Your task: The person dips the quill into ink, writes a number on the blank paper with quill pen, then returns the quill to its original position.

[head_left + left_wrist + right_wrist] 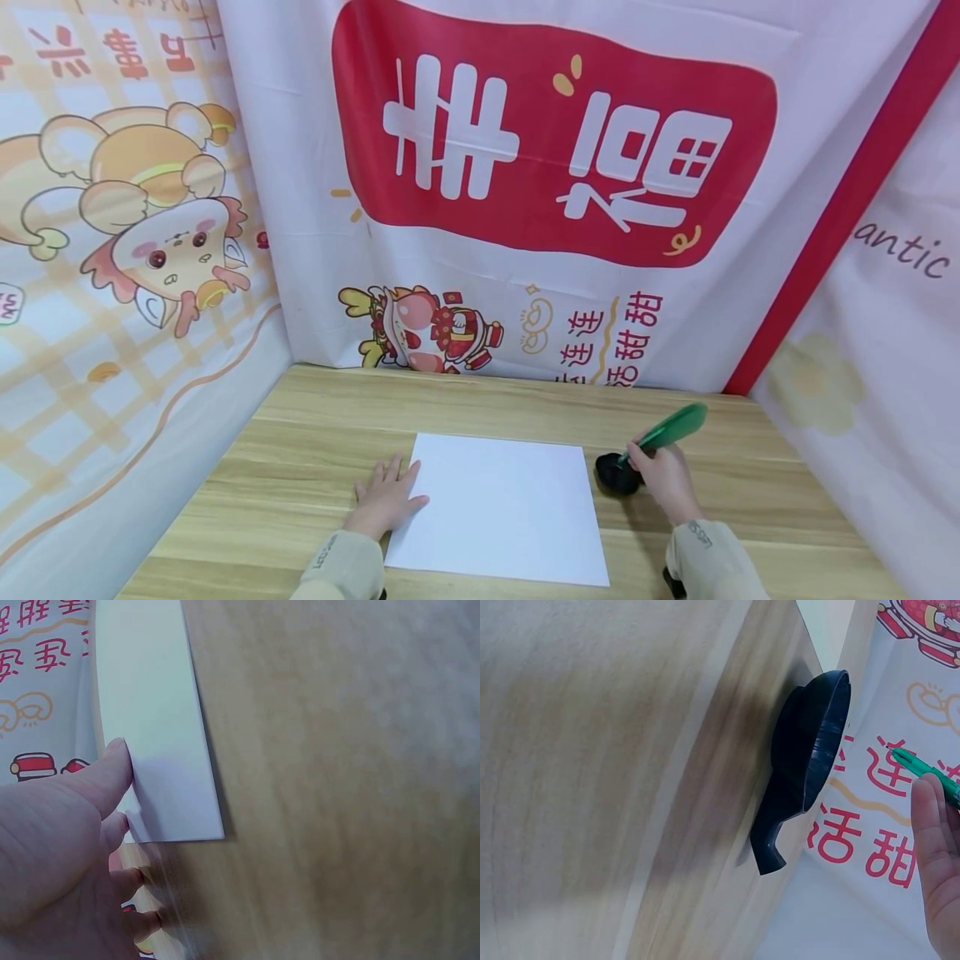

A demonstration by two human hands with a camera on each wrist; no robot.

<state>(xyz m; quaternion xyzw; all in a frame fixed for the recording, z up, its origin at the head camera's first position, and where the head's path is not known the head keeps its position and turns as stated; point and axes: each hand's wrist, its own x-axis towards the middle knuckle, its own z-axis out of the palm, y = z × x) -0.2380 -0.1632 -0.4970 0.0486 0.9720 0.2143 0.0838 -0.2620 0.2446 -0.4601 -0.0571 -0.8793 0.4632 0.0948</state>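
With fingers spread, my left hand (384, 500) rests over the left edge of a blank white sheet of paper (502, 512). Its thumb lies on the sheet in the left wrist view, and the other fingers reach past the paper's edge onto the wood. My right hand (666, 482) pinches a green feather-shaped pen (678, 425) between thumb and fingers. The pen's tip (896, 752) points toward a small black dish-shaped holder with a bent handle (802, 742), and overlaps that holder in the head view. The holder sits on the table right of the paper.
The light wood table (315, 417) runs back to a hanging white cloth (300, 208) with a large red printed panel. Printed cloths also enclose the left side (67, 350) and the right side (885, 333).
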